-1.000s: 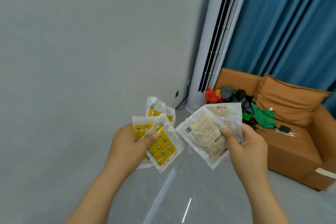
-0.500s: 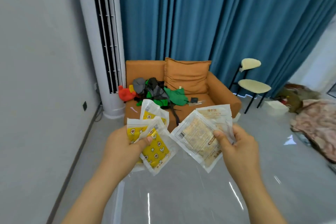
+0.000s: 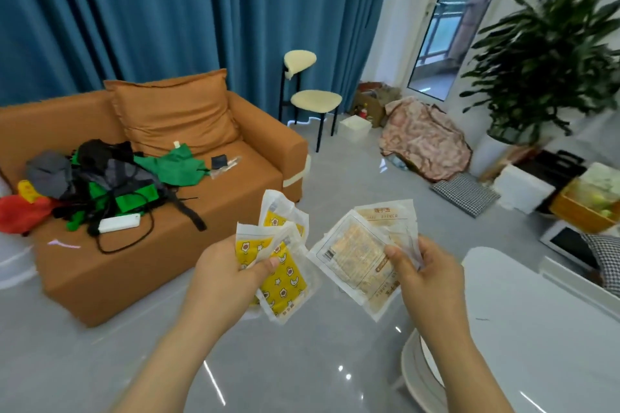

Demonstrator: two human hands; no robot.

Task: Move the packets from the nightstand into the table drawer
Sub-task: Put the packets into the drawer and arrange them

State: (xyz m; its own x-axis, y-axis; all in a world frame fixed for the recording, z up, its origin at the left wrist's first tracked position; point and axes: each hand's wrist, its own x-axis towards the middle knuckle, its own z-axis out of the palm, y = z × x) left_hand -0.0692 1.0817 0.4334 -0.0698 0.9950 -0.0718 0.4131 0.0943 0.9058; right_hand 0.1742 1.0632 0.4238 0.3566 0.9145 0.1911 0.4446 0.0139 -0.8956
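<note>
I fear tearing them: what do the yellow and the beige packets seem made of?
The yellow packets, in the left hand: probably thin plastic film, frosted white borders with slight sheen, wavy sealed edges. The beige packets, in the right hand: likely similar soft film, semi-clear, a tan pad showing through under print. A paper layer cannot be ruled out.

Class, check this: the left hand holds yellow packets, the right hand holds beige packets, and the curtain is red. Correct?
No. The head view shows the curtain is blue, not red. The left hand holds yellow packets, the right hand beige packets.
</note>
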